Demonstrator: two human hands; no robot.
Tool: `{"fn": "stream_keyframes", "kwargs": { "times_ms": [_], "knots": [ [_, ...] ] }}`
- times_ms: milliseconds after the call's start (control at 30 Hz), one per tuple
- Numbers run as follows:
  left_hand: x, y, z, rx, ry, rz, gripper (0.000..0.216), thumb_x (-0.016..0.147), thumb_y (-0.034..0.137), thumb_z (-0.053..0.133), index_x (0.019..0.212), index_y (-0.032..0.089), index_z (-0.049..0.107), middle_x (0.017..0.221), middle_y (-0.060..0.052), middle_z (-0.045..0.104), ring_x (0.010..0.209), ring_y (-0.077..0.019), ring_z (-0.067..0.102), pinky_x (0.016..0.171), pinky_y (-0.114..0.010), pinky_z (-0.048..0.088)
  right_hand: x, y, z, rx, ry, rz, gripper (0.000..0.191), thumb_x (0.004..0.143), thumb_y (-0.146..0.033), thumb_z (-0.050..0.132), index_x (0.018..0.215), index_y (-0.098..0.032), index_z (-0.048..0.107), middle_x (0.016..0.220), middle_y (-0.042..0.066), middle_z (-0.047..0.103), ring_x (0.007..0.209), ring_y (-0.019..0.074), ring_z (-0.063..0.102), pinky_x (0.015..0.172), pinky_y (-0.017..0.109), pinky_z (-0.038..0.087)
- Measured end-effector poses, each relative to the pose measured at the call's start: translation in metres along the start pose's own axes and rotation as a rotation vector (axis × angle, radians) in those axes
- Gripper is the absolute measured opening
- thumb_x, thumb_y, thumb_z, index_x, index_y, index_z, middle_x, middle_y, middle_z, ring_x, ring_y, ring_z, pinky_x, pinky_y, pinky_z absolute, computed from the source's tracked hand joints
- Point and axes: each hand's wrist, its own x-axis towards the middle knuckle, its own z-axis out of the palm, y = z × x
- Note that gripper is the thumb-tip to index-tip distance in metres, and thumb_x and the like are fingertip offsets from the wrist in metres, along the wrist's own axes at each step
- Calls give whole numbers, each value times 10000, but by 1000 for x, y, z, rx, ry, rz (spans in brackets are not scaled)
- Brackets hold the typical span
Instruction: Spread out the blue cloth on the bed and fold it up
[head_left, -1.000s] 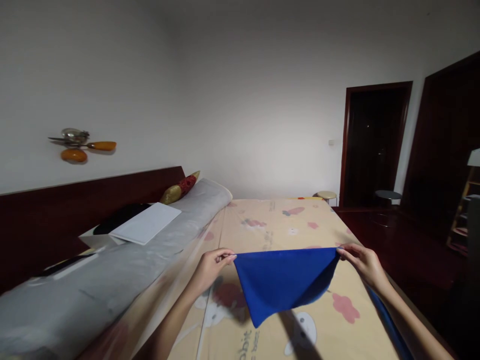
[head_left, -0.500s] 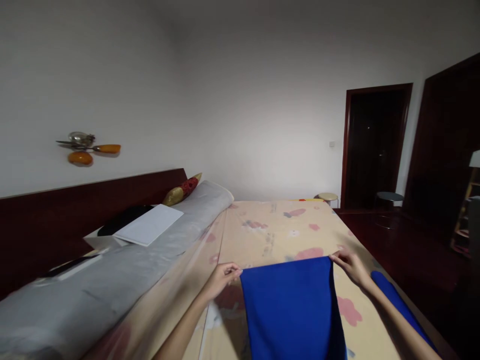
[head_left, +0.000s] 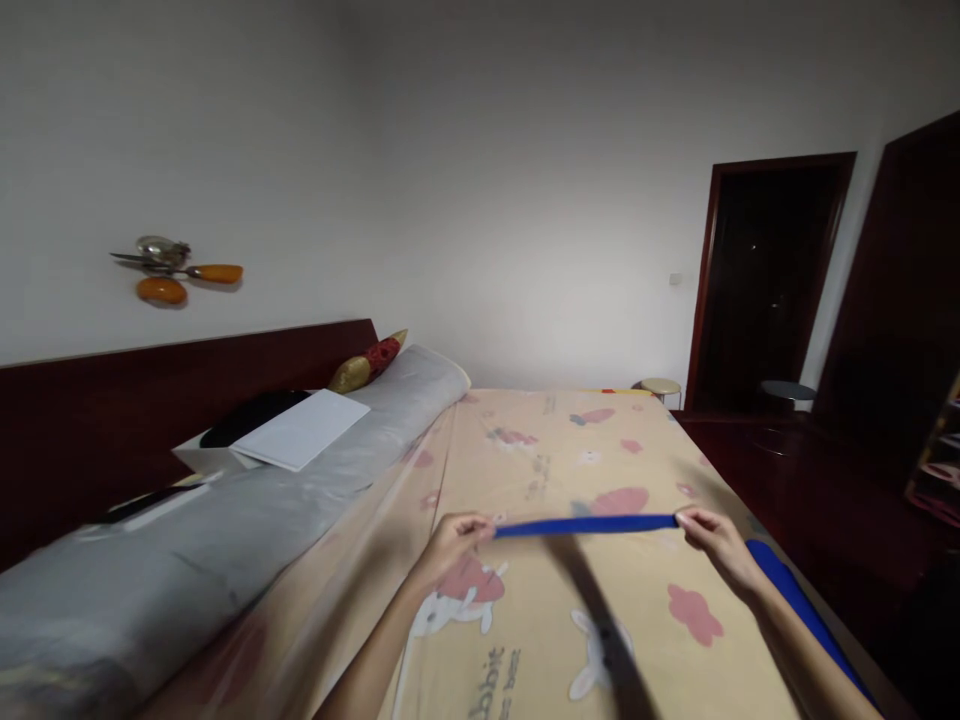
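Observation:
Both my hands hold a blue cloth [head_left: 585, 525] stretched level above the bed, so it shows edge-on as a thin blue band. My left hand [head_left: 454, 540] pinches its left end with the fingers closed. My right hand [head_left: 716, 542] pinches its right end the same way. The cloth casts a dark shadow down the bedsheet [head_left: 555, 460], which is pale yellow with cartoon rabbits and red shapes. Another blue piece [head_left: 802, 620] lies along the bed's right edge under my right forearm.
A long grey bolster [head_left: 247, 540] runs along the left, with a white box [head_left: 296, 440] and a red and gold cushion [head_left: 367, 362] by the dark headboard [head_left: 150, 400]. A dark doorway [head_left: 769, 280], two stools [head_left: 660, 387] and a wooden floor lie to the right.
The cloth hung down in a point, then as a wide panel; now it is lifted flat and seen edge-on. My hands have moved slightly apart and forward over the bed.

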Motion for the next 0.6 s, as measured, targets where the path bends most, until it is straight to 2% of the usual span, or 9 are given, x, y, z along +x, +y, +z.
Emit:
{"fn": "stream_keyframes", "kwargs": {
  "times_ms": [100,167,233,300,433,500,600],
  "knots": [
    [-32,-51,25,99,-210,-111,312,621,460,666,708,171,746,525,17,665,498,-95,506,541,-256,396,-32,56,6,-24,-299,139,386,773,-573,567,715,-193,602,567,-65,414,558,78,329,562,259,296],
    [-55,-84,48,185,-308,-160,256,607,406,663,659,174,755,501,14,668,489,-94,500,533,-252,392,-54,101,17,-81,-423,197,419,733,-606,584,707,-190,619,627,-45,488,599,81,386,610,261,357],
    [-74,-110,71,283,-381,-194,164,569,319,675,610,187,763,482,14,669,483,-90,486,528,-253,370,-74,140,30,-117,-458,254,480,599,-650,663,623,-172,628,567,-36,493,561,88,397,607,290,393],
    [-90,-129,90,369,-459,-219,104,515,243,697,585,213,767,500,14,691,493,-95,496,542,-262,375,-90,167,41,-153,-468,289,476,528,-655,681,575,-184,629,528,-29,506,541,108,444,617,326,437],
    [-105,-146,107,472,-575,-255,152,522,196,677,604,279,772,538,33,715,490,-96,499,561,-276,401,-108,186,47,-247,-509,314,408,488,-612,680,432,-226,563,441,-32,486,509,153,510,621,380,483],
    [-106,-151,108,488,-610,-250,188,543,192,658,641,301,776,559,41,722,496,-92,505,552,-266,402,-110,191,45,-297,-527,319,398,492,-577,676,378,-228,522,403,-34,459,488,157,504,607,379,485],
    [-105,-156,105,512,-641,-217,200,556,191,659,666,310,776,568,51,719,506,-88,520,553,-253,408,-112,199,41,-372,-506,326,348,521,-524,655,394,-222,539,416,-29,492,495,151,510,586,347,483]
  ]
}}
